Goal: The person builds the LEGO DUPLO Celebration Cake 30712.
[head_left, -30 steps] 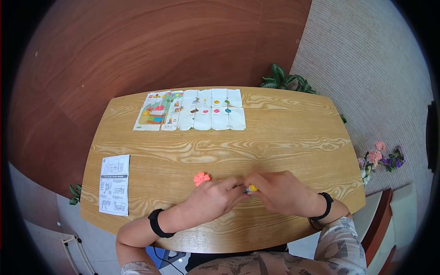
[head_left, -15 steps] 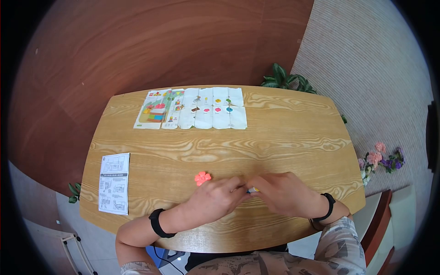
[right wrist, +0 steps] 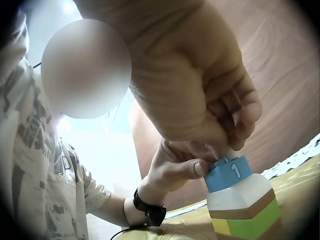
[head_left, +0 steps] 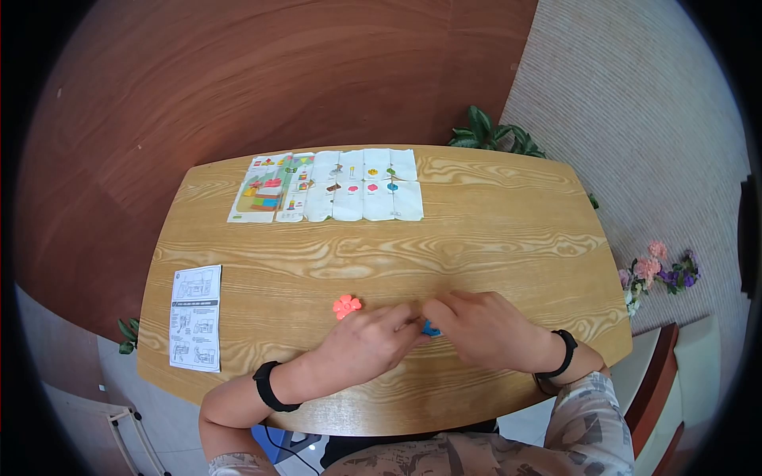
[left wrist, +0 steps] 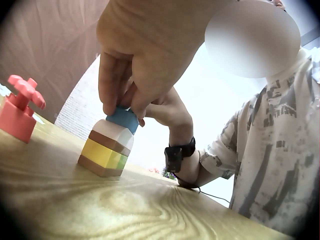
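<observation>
A stack of toy bricks (left wrist: 100,152) stands on the table, with brown, yellow and green, brown and white layers. On its top sits a blue brick (right wrist: 228,175) marked with a 1. My left hand (head_left: 369,337) holds the blue brick at its side, thumb and fingertips against it. Above it, my right hand (head_left: 486,329) pinches a white candle piece (right wrist: 228,153) right at the blue brick's top; most of the piece is hidden by the fingers. Left of the hands is a pink flower (head_left: 347,306), which tops a pink brick (left wrist: 16,120).
An unfolded picture sheet (head_left: 325,186) lies along the far edge of the wooden table (head_left: 508,238). A printed instruction sheet (head_left: 195,317) lies at the left. Plants (head_left: 496,135) and flowers (head_left: 657,274) stand beyond the table's edges.
The candle's yellow top, visible between the hands a second ago, is now covered by the right hand. The right hand has turned slightly, and more of the blue brick shows.
</observation>
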{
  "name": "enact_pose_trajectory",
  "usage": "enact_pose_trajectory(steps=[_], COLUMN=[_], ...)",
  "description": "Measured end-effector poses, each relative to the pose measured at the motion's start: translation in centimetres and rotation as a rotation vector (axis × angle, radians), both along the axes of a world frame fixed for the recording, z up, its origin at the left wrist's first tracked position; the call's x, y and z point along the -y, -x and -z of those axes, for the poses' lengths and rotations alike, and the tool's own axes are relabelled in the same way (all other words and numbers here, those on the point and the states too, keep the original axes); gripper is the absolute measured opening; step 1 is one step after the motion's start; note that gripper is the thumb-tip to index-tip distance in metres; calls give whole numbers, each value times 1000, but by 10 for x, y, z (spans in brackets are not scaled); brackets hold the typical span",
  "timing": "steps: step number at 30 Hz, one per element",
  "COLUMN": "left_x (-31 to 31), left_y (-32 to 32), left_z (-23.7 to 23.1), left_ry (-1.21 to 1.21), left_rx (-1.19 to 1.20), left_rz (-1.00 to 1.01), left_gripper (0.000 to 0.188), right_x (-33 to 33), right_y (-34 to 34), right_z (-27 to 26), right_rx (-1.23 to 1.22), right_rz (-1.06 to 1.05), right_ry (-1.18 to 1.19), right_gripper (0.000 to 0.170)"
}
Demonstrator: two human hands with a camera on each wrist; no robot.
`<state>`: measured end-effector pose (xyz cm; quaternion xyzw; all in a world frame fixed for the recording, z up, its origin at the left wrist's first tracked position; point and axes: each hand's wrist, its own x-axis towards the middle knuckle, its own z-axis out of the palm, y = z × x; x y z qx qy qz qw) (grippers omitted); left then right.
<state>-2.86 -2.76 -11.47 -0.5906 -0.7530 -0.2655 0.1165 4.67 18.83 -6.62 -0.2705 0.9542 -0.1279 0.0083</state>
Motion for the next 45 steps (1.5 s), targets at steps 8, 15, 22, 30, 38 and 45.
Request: enact_pose_trajectory(steps=[8, 15, 22, 30, 38, 45], left_x=[0, 0, -1, -3, -2, -2], left_y=[1, -1, 0, 0, -1, -1], left_z=[2, -1, -1, 0, -1, 1], left_ry=[-14, -9, -41, -60, -47, -51], left_rx=[22, 33, 11, 34, 83, 68], left_rz=[-10, 1, -15, -44, -42, -39], left_gripper=[16, 19, 19, 12, 11, 12], right_x=[0, 4, 5, 3, 2, 3], right_y=[-2, 1, 3, 5, 4, 3], right_z=[-1, 2, 4, 4, 0, 0], right_rx=[43, 90, 110, 100, 85, 122], right_rz=[-13, 10, 25, 4, -17, 74], right_ry=[51, 129, 188, 152, 144, 71], right_gripper=[35, 32, 30, 33, 35, 36])
